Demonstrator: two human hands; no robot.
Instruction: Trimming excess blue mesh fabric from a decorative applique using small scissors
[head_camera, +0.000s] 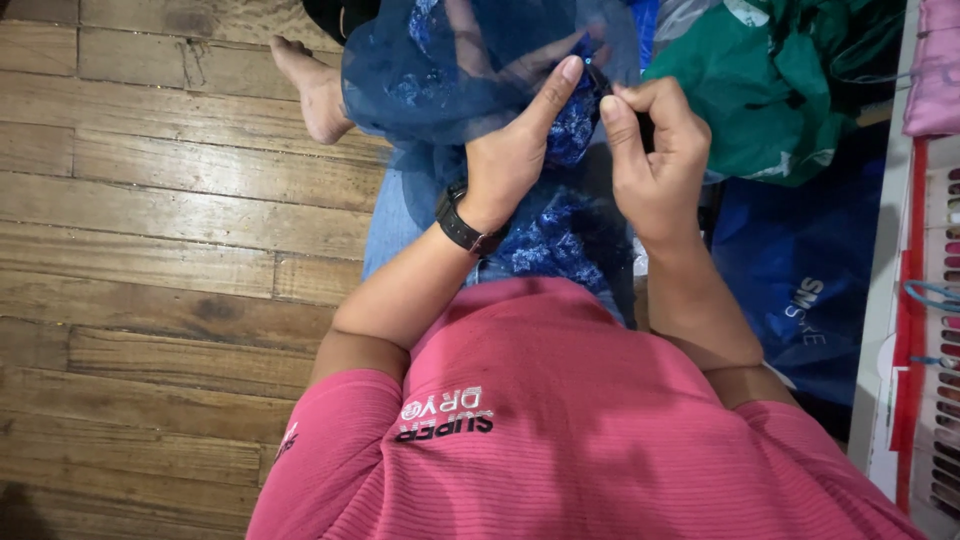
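Two hands are working on sheer blue fabric (450, 70) over the lap.

From the head view, the left hand (515, 150) is pressing its extended fingers against the blue embroidered cloth, while the right hand (650, 150) is pinching a small dark object at the fabric's edge; a green bag (780, 90) is lying just beside them on the wooden floor (150, 250).
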